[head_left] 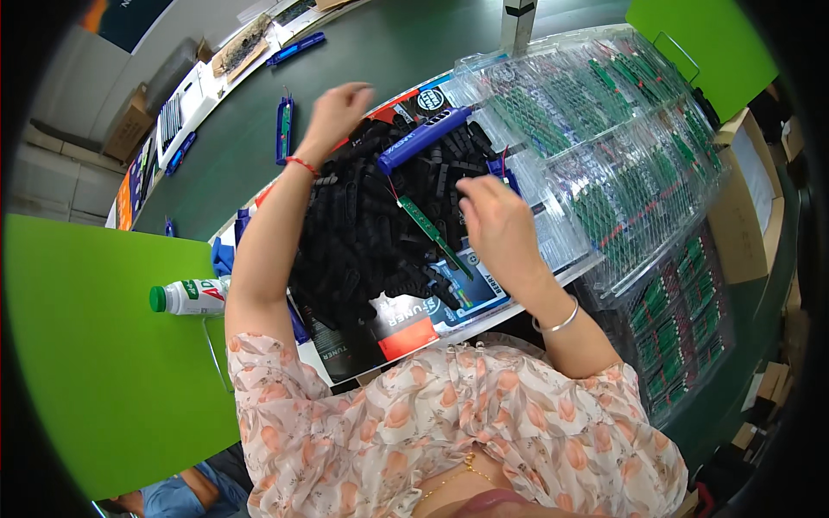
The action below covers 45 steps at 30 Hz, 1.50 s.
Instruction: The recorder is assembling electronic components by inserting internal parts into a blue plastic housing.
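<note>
While the right hand (pixel 499 226) is half-curled, grip hidden, the green board (pixel 423 226) sits just left of it over black parts (pixel 350 207), and a thin wire (pixel 393 185) seems to run from it to the blue case (pixel 423 140), up-left of that hand. Left hand (pixel 338 112), farther up-left, fingers bent, blurred, can't tell if it holds anything. Board looks light, stiff, best taken by its long edges, wire likely fragile; case probably slippery, grip mid-length.
</note>
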### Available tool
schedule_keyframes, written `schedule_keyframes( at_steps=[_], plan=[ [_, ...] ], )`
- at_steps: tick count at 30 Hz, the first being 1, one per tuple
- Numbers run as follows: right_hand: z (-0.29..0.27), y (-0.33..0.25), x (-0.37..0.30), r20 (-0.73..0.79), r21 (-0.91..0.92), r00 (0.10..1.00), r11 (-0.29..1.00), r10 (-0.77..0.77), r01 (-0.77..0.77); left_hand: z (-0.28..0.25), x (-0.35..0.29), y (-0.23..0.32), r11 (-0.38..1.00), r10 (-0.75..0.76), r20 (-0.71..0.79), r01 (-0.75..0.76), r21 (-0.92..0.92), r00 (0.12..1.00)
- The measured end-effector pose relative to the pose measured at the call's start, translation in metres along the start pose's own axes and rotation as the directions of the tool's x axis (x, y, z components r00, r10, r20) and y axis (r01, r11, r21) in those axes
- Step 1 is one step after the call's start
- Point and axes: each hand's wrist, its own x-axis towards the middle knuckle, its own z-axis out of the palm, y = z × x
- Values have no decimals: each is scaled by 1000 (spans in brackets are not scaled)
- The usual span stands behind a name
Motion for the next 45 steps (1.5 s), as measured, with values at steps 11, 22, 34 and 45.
schedule_keyframes(
  at_steps=[11, 22, 34, 45],
  plan=[
    [18, 24, 14, 53, -259, 996, 965, 65, -49, 26, -22, 84, 985, 117, 176, -136, 102, 977],
    [1, 26, 11, 67, 368, 942, 870, 329, -330, 26, -42, 106, 930, 130, 261, -208, 301, 957],
    [-32, -1, 3, 308, 801, 895, 420, 323, -427, -25, -138, 155, 333, -214, 245, 306, -892, 946],
    [-41, -5, -12, 232, 631, 964, 734, 132, -252, 25, -249, 179, -190, -254, 373, 332, -924, 892]
  ],
)
